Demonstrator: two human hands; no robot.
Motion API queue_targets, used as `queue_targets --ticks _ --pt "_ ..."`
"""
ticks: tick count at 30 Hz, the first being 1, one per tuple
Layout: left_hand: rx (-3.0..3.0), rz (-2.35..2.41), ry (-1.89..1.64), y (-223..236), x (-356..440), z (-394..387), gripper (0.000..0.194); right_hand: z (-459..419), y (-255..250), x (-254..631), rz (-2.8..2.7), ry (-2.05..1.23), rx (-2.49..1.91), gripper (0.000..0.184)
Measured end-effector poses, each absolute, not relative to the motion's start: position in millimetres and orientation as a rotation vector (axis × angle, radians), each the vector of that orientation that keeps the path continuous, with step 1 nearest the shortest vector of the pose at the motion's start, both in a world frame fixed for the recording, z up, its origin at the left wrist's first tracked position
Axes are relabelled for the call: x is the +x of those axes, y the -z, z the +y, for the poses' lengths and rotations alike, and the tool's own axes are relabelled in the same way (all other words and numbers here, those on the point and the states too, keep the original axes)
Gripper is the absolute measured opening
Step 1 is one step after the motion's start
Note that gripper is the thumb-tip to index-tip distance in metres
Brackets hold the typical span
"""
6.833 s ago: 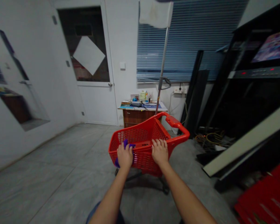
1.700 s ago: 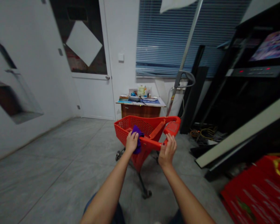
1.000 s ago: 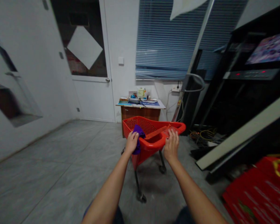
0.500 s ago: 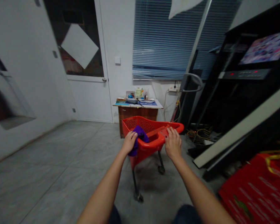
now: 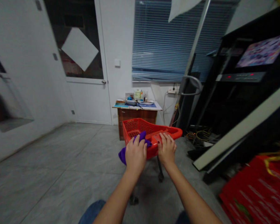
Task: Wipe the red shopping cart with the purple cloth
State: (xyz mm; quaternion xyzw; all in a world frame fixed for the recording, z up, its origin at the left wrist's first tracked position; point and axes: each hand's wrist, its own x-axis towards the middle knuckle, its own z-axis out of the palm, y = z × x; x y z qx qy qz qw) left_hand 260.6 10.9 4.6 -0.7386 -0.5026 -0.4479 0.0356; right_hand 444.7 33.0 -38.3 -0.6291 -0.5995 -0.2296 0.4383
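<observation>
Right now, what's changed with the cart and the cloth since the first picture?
The red shopping cart has swung round and tipped. The left hand now presses the purple cloth on the near rim, with the cloth hanging past the cart's side. The right hand stays on the rim. The wooden desk stays put.

The grey tile floor carries a red wheeled shopping basket. Behind the basket stands a wooden desk, its top bearing a blue mat and small clutter. Right of the basket lie tangled yellow cables and, farther right, a red plastic bundle.
</observation>
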Motion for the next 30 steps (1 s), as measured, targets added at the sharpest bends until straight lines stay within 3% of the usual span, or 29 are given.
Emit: queue_targets --ticks 7,17,26,30 --pt "-2.099 -1.72 1.495 7.1 212.7 29.0 0.039 35.7 39.7 466.1 -1.518 0.581 -1.514 0.051" --pt "-2.209 -1.655 1.377 -11.8 288.1 23.0 0.036 34.2 38.2 426.3 -1.53 0.581 -1.568 0.049" --pt "-1.989 -1.772 1.179 -0.3 194.8 53.2 0.04 26.0 37.5 471.0 -1.643 0.687 -1.603 0.049" --pt "-1.941 -1.736 1.255 8.0 211.7 60.5 0.041 29.8 42.1 450.2 -1.595 0.665 -1.605 0.048"
